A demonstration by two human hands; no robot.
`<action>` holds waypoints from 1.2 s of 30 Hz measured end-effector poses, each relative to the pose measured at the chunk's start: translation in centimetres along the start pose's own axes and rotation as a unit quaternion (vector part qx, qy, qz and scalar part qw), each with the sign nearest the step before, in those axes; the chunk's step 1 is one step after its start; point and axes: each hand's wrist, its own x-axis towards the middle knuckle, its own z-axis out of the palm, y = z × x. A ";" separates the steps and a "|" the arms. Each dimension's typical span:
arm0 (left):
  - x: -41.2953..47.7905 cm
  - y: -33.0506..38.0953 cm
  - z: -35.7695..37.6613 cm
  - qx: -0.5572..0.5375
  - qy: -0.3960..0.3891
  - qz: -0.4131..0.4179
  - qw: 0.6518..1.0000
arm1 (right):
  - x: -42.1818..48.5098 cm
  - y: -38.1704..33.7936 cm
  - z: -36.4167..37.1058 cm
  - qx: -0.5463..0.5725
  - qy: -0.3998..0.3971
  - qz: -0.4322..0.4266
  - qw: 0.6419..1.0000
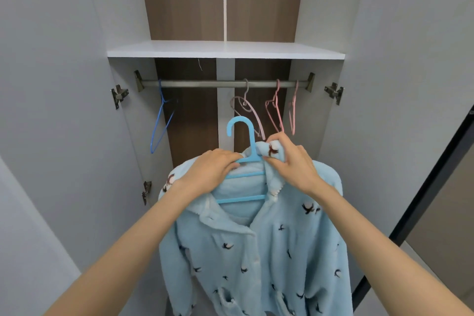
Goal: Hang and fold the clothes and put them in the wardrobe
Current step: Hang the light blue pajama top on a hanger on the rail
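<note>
Wardrobe rail (205,83) above both grips: left grip (215,168) clasps the blue hanger (252,147), right grip (289,161) pinches the collar of the fleece top (256,251) draped below them; settle the collar evenly before lifting the hook onto the rail.

That fleece jacket (256,251) of yours is pale baby blue all over, dotted with little dark bird shapes, a couple of them reddish-brown up by the collar, and whitish trim down the front. Your sky-blue hanger (252,146) is a notch brighter. On the grey metal rail (205,83): a royal-blue wire hanger (161,92), a dusty mauve hanger (246,90), a pink hanger (277,90) and a paler pink hanger (296,92). Back panel (184,0) is dark brown woodgrain with a white strip, shelf (223,49) white, doors (51,84) light grey.
</note>
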 end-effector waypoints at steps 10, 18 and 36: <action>-0.4 -0.9 0.4 -0.042 -0.025 -0.060 0.997 | 0.9 1.0 -1.7 0.296 0.141 0.209 0.921; -1.0 -0.7 -1.0 -0.045 0.036 -0.046 0.997 | 1.6 1.7 -3.3 0.285 -0.003 0.437 0.853; -3.1 -1.7 -0.8 -0.107 0.107 -0.114 0.982 | 1.7 -0.4 -1.1 0.103 -0.258 0.319 0.906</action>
